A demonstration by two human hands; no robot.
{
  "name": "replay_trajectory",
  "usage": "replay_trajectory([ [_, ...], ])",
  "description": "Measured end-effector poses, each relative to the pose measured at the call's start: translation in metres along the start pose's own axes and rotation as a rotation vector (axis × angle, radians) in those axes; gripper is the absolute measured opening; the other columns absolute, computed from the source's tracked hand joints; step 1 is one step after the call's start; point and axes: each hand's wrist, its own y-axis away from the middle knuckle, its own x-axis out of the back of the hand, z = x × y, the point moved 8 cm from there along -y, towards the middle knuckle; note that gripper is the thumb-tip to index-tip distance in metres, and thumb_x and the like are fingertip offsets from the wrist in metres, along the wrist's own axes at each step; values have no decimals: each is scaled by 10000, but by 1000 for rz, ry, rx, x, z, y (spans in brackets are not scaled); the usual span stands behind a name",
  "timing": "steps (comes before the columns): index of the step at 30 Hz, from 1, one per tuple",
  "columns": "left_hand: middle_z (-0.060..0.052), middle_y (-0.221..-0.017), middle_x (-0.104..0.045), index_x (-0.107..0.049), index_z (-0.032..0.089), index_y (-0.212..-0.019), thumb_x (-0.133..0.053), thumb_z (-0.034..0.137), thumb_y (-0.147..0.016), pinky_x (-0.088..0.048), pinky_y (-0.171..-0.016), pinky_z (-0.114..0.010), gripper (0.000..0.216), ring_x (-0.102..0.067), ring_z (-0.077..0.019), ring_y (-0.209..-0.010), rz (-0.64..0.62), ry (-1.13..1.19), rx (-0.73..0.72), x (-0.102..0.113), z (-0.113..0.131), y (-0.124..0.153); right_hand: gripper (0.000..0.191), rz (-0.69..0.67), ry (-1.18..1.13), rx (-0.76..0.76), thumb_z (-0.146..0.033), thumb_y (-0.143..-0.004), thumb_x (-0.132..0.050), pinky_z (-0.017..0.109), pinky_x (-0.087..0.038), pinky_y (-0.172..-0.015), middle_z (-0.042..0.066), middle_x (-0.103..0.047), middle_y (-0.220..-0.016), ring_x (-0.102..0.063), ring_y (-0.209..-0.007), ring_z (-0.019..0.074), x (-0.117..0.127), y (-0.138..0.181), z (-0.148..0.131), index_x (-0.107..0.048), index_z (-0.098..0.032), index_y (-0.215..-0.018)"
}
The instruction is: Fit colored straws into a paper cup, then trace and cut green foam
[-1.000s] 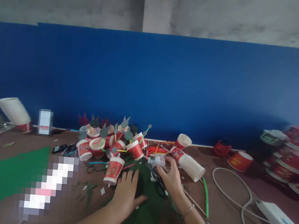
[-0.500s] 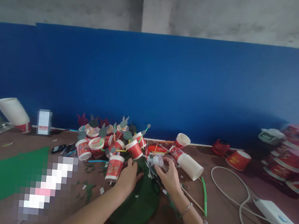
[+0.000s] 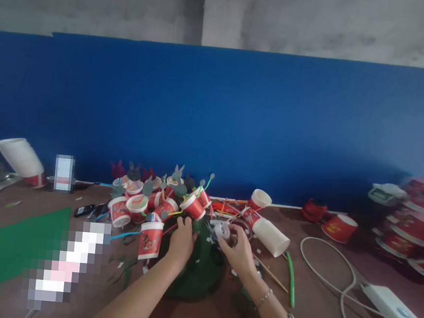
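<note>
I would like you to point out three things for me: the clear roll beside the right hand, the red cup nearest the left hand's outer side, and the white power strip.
Clear roll [image 3: 222, 230]: head view, its visible side.
Red cup [image 3: 150, 242]: head view, its printed wall.
White power strip [image 3: 396, 309]: head view, its top face.

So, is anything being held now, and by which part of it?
The right hand seems to hold a clear tape roll by its right edge; whether the left hand holds anything cannot be told.
</note>
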Motion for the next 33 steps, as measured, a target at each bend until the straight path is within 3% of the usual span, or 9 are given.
replay_trajectory([
  [5,-197,-1175,-428,-458,109,-1079,-463,293,-875,-479,-772,-376,275,-606,-289,-981,-30,109,-58,8,4,-7,326,-89,69,145,-267,-683,-608,371,-464,-798,75,-606,-969,-575,-901,241,-4,6,-23,-527,-181,-986],
  [8,-196,-1238,-433,-468,115,-1147,-618,314,-776,-444,-886,-375,447,-564,-292,-1075,-121,210,-133,20,1,-7,310,-232,82,229,-212,-652,-623,363,-443,-825,64,-591,-966,-550,-925,237,-16,18,-41,-536,-187,-949],
  [12,-133,-1296,-486,-544,166,-1134,-548,219,-801,-357,-1014,-349,337,-482,-250,-1202,-232,362,-219,40,0,-2,359,-447,104,304,-202,-621,-662,329,-438,-805,51,-588,-953,-539,-891,214,-38,42,-66,-546,-184,-960],
  [18,-77,-1156,-639,-561,167,-1124,-427,163,-852,-479,-900,-298,303,-610,-168,-1048,-390,642,-313,48,8,12,349,-585,263,417,-237,-631,-684,355,-405,-858,69,-593,-990,-524,-948,239,-57,65,-83,-566,-176,-953],
  [22,-94,-1041,-663,-580,132,-1022,-402,165,-856,-511,-852,-325,246,-648,-164,-928,-244,921,-297,59,3,22,414,-593,370,427,-351,-605,-746,393,-398,-845,74,-602,-983,-523,-942,264,-61,69,-78,-585,-177,-944],
  [25,-80,-1004,-659,-592,164,-994,-433,202,-849,-503,-847,-332,218,-625,-176,-932,-88,778,-339,65,-4,41,480,-577,369,439,-426,-600,-752,404,-394,-845,77,-608,-1004,-520,-953,273,-57,65,-77,-586,-184,-980],
  [27,-88,-1058,-638,-567,183,-1075,-479,228,-826,-476,-883,-349,267,-598,-195,-976,-64,649,-372,62,-7,57,379,-535,342,428,-379,-676,-702,382,-397,-839,69,-620,-997,-529,-952,257,-48,53,-76,-592,-190,-986],
  [31,-127,-1262,-518,-433,197,-1279,-780,410,-533,-365,-997,-464,851,-449,-319,-1177,-187,379,-393,36,-13,80,146,-347,381,319,-209,-800,-519,341,-406,-812,61,-650,-911,-563,-883,219,-18,14,-54,-631,-186,-889],
  [33,-131,-1260,-514,-430,194,-1283,-803,418,-482,-353,-989,-495,912,-446,-341,-1164,-206,300,-373,25,-17,84,155,-282,449,255,-202,-783,-504,353,-410,-802,64,-654,-869,-570,-860,232,-8,0,-38,-648,-187,-841],
])
